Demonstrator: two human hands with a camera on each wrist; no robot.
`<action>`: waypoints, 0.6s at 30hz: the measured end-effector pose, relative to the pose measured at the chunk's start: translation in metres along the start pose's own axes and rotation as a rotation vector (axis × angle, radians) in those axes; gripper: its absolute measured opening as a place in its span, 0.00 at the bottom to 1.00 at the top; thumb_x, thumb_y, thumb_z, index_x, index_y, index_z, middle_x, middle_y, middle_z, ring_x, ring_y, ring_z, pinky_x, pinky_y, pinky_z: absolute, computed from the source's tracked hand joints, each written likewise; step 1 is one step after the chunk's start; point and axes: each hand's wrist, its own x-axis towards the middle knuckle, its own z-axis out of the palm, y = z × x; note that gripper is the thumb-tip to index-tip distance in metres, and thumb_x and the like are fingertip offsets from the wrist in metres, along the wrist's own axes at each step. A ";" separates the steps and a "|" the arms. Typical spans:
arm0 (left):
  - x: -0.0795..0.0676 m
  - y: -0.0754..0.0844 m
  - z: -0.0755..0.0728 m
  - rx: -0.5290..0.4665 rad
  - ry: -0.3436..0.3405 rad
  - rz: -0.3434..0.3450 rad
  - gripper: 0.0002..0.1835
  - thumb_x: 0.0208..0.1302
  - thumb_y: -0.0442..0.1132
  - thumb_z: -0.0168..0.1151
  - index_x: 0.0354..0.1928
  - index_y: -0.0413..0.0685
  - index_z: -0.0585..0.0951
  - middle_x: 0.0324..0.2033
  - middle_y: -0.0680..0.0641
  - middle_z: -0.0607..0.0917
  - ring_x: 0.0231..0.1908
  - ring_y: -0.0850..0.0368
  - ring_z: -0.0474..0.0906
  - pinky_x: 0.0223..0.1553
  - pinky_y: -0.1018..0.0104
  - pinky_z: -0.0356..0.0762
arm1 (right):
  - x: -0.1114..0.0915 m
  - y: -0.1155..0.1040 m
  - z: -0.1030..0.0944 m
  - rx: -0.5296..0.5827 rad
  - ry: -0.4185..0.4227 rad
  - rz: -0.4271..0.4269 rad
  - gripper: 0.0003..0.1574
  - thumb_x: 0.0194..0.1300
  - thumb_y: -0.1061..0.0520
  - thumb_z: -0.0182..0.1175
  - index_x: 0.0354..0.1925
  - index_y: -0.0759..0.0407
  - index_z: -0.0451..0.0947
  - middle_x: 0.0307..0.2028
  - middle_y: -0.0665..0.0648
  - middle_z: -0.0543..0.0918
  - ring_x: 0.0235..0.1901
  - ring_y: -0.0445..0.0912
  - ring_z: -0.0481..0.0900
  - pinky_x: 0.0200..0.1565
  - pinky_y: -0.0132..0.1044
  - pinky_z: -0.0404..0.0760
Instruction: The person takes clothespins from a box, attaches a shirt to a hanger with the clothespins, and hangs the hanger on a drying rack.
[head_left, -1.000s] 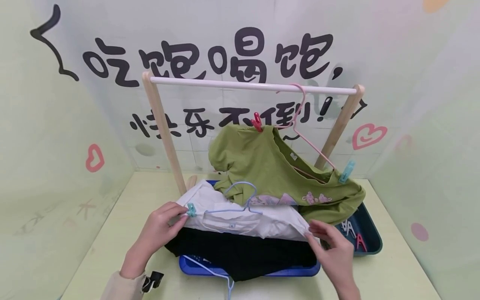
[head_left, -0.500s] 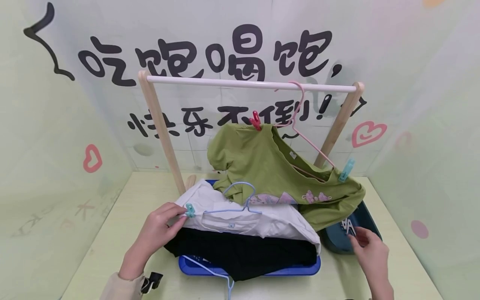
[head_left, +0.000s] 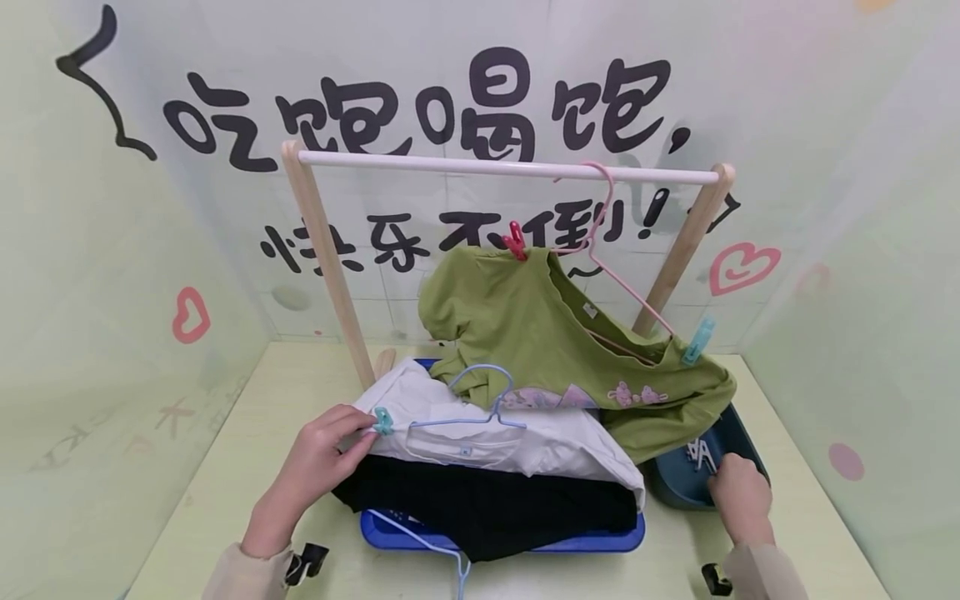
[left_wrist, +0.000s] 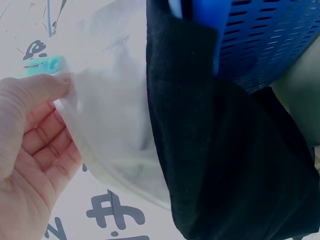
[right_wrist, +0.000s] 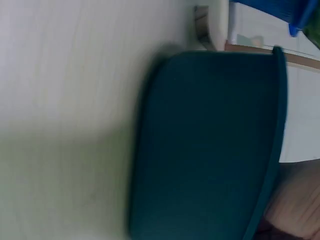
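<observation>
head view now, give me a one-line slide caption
The left hand pinches a white garment beside a teal clip, with the right hand inside a dark teal bin.

My head view is bright and evenly lit. In my left-wrist view, glare bleaches the white shirt (left_wrist: 110, 100) towards eleven o'clock; my right-wrist view is blurred, shadowed at eight.

I find the dark tray (head_left: 670, 485) open from above at its near end, beside my right fingers (head_left: 726, 478), but the green shirt (head_left: 517, 329) overhangs it farther back.
</observation>
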 end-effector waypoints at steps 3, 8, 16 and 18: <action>0.000 0.001 0.000 0.003 -0.002 -0.001 0.16 0.30 0.19 0.70 0.28 0.37 0.82 0.27 0.48 0.82 0.28 0.57 0.78 0.32 0.74 0.77 | 0.005 0.000 0.000 -0.031 -0.053 -0.002 0.14 0.54 0.70 0.52 0.15 0.65 0.65 0.14 0.60 0.71 0.14 0.51 0.71 0.15 0.47 0.71; 0.001 0.001 0.000 0.005 -0.004 -0.002 0.16 0.31 0.19 0.70 0.28 0.37 0.82 0.27 0.48 0.82 0.28 0.57 0.78 0.32 0.74 0.77 | 0.012 0.000 0.002 -0.059 -0.117 -0.006 0.10 0.55 0.68 0.54 0.19 0.69 0.68 0.18 0.66 0.75 0.17 0.54 0.75 0.18 0.51 0.74; 0.001 0.001 0.000 0.006 -0.002 -0.003 0.16 0.31 0.20 0.70 0.28 0.37 0.82 0.26 0.48 0.82 0.28 0.57 0.78 0.32 0.73 0.77 | 0.019 0.002 0.002 -0.075 -0.124 -0.012 0.10 0.55 0.71 0.46 0.20 0.70 0.70 0.20 0.69 0.76 0.19 0.57 0.76 0.18 0.52 0.75; 0.001 0.002 0.000 0.007 -0.002 -0.003 0.16 0.31 0.20 0.70 0.28 0.37 0.82 0.27 0.48 0.82 0.28 0.57 0.78 0.31 0.73 0.77 | 0.021 0.002 0.003 -0.084 -0.127 -0.009 0.11 0.56 0.71 0.45 0.20 0.71 0.70 0.21 0.70 0.76 0.19 0.58 0.76 0.19 0.52 0.76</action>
